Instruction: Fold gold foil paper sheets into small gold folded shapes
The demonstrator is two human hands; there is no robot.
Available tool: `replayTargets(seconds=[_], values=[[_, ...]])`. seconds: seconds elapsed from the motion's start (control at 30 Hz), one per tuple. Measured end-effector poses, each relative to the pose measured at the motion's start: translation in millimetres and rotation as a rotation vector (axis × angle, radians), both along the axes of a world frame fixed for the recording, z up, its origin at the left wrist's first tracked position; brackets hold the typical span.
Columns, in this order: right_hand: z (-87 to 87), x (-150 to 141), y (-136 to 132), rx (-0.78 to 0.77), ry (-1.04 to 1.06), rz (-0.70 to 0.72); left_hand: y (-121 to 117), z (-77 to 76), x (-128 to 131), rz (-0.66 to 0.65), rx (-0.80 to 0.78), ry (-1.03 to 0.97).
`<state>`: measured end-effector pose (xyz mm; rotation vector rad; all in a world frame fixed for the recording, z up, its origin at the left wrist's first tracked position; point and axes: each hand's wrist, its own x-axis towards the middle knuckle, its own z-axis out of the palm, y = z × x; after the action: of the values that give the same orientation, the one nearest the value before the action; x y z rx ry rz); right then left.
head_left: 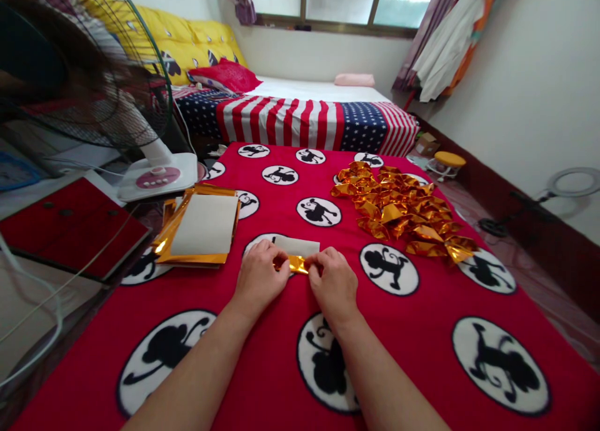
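Observation:
A sheet of gold foil paper (298, 264) lies in front of me, its near edge rolled up gold side out and its pale back showing at the far edge. My left hand (263, 270) pinches the left end of the roll, and my right hand (332, 281) pinches the right end. Both hands rest low over the cloth. To the left sits a stack of gold foil sheets (204, 225), the top one pale side up. Over on the right is a pile of folded gold foil pieces (398, 206) with pinched, flared ends.
A red cloth with monkey prints (262, 356) covers the table. At the left stands a fan (159, 175) near a red cabinet (70, 225). Beyond the table is a bed (290, 118). A yellow stool (447, 161) and a ring-shaped stand (574, 184) are at the right.

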<state>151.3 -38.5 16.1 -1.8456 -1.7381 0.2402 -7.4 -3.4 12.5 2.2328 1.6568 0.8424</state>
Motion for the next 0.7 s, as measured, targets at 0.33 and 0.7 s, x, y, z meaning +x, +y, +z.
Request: replayTargets(seconds=[0.33, 0.7], values=[[0.2, -2.8, -0.3, 0.002, 0.006, -0.028, -6.4, 6.6, 8.4, 0.077, -0.028, 0.059], [1.5, -6.7, -2.9, -0.026, -0.008, -0.042, 2.1, 3.8, -4.9, -0.042, -0.163, -0.040]])
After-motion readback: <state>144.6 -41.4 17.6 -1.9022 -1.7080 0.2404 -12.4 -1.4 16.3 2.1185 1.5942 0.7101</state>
